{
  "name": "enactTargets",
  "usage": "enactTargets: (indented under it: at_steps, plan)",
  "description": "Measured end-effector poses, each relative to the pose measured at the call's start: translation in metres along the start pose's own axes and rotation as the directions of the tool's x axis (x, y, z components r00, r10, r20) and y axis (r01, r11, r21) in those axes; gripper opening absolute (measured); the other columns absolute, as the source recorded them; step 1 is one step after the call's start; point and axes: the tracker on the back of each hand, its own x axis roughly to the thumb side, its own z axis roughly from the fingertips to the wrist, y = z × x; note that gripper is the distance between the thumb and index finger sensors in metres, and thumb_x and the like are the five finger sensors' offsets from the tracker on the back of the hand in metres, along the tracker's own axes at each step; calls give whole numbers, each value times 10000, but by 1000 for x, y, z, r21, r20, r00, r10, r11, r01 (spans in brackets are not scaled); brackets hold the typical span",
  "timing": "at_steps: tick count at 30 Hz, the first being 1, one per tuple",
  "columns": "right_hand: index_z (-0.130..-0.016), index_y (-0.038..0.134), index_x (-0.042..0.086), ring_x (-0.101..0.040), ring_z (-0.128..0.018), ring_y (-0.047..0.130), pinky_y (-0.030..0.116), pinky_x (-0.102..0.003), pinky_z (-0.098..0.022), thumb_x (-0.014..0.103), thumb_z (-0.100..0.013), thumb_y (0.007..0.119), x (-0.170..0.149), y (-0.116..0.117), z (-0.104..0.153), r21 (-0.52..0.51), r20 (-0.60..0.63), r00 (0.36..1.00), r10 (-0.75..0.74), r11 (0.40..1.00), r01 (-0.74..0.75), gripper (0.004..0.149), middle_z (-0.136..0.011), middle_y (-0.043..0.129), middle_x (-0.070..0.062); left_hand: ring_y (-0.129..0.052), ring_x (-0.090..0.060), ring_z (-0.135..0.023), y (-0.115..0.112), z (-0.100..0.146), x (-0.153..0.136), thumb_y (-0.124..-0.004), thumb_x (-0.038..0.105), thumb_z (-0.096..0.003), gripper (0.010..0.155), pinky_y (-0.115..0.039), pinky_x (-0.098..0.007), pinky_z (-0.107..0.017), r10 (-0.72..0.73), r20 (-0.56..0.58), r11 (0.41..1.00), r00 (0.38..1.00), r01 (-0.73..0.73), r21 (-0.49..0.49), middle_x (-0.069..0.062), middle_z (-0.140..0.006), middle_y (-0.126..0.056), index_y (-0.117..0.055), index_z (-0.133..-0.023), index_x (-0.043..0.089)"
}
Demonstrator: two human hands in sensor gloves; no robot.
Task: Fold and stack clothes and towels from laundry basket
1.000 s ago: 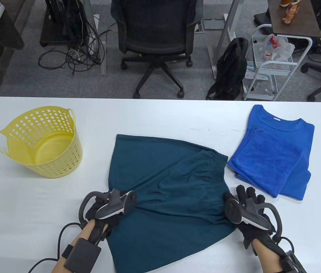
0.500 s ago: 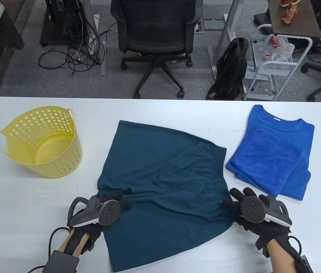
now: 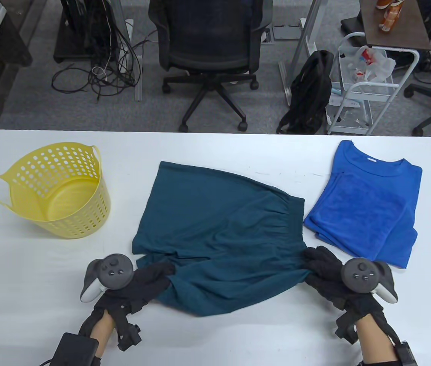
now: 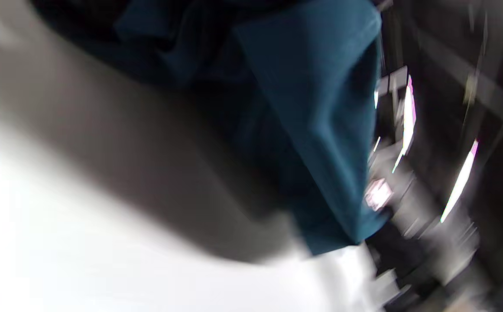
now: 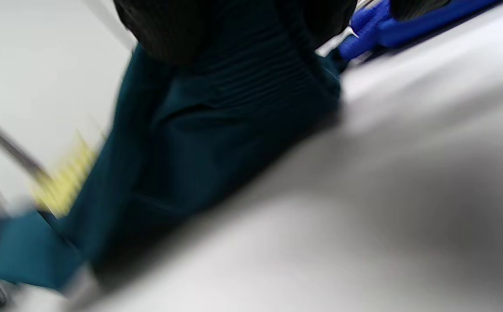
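Note:
A pair of dark teal shorts point(image 3: 219, 225) lies in the middle of the white table point(image 3: 28, 286), with the near part lifted off the table and sagging between my hands. My left hand point(image 3: 154, 276) grips the left near edge of the shorts. My right hand point(image 3: 314, 267) grips the right near edge by the gathered waistband. The teal cloth fills the blurred left wrist view point(image 4: 312, 121) and the right wrist view point(image 5: 199, 143). A folded blue T-shirt point(image 3: 368, 206) with a blue towel on it lies at the right.
A yellow perforated laundry basket point(image 3: 53, 190) stands at the left of the table and shows nothing inside. Beyond the far table edge are an office chair point(image 3: 209, 53), a black backpack point(image 3: 311, 91) and a white cart point(image 3: 364, 84).
Both hands have closed on the near edges of the shorts and lifted the near half, which was lying flat. The trackers have turned to face up.

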Motion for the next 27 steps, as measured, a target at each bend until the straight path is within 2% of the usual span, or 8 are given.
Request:
enactTargets:
  at_steps: [3,8,12,16,18,20,23,27]
  plan:
    - [-977,742,29,-470,-917,757,621,-625,-691,284,-613,706,-3,-3,1,-106,-40,991,-127,987,122,446,-1113,599,-276,-991,-318,-797,5,1,-12,-615,456,-677,475,-833,-508,-613,184,-161,983,970,-183,19,-258,-1048,-813,-717,-1003,126]
    - [-989,727,37,-366,-785,875,725,-581,-625,279,-611,709,4,4,-3,-98,-84,996,31,994,-39,449,-1053,680,-277,-1062,-182,-633,10,2,-22,-658,368,-676,493,-902,-430,-529,99,-273,995,957,-87,56,-184,-926,-924,-623,-1093,107]
    - [-1006,714,36,-342,-746,896,748,-562,-602,275,-618,703,6,10,-5,-81,-112,992,64,994,-74,456,-1041,692,-287,-1058,-124,-576,8,-1,-20,-675,257,-673,629,-932,-395,-489,46,-233,998,971,-37,41,-182,-985,-865,-325,-1170,418]
    - [-1028,695,44,-323,-710,910,770,-544,-577,274,-621,701,4,13,-5,-79,-146,985,91,992,-103,468,-1035,698,-292,-986,-206,-678,5,-3,-13,-691,221,-661,503,-885,-427,-508,-143,-248,982,958,169,89,-236,-1100,-695,-585,-1120,395]
    - [-1034,689,42,-333,-715,904,762,-552,-582,274,-622,700,3,14,-6,-68,-153,983,101,991,-112,473,-1040,691,-296,-879,-314,-860,7,-2,-1,-703,328,-658,500,-830,-446,-586,-389,-285,900,876,427,85,-305,-1170,-575,-592,-1146,338]
    - [-1041,681,38,-340,-719,901,758,-556,-584,274,-623,700,4,16,-6,-62,-157,980,120,989,-131,480,-1044,686,-299,-740,-457,-1003,7,1,13,-711,389,-644,532,-729,-575,-686,-602,-352,734,717,670,112,-323,-1212,-502,-583,-1156,316]
    - [-1044,679,36,-345,-724,899,755,-562,-585,276,-623,701,4,17,-7,-48,-158,977,143,987,-152,485,-1045,684,-303,-607,-542,-1074,-6,6,26,-737,407,-618,520,-635,-678,-716,-760,-317,526,568,823,214,-291,-1238,-480,-619,-1121,351]
    - [-1044,680,34,-353,-729,895,750,-568,-589,276,-624,699,3,18,-8,-33,-163,976,147,987,-155,485,-1048,682,-303,-587,-518,-1114,-38,2,34,-784,589,-501,649,-612,-695,-732,-875,-121,457,468,883,108,-216,-1264,-515,-683,-1093,342]
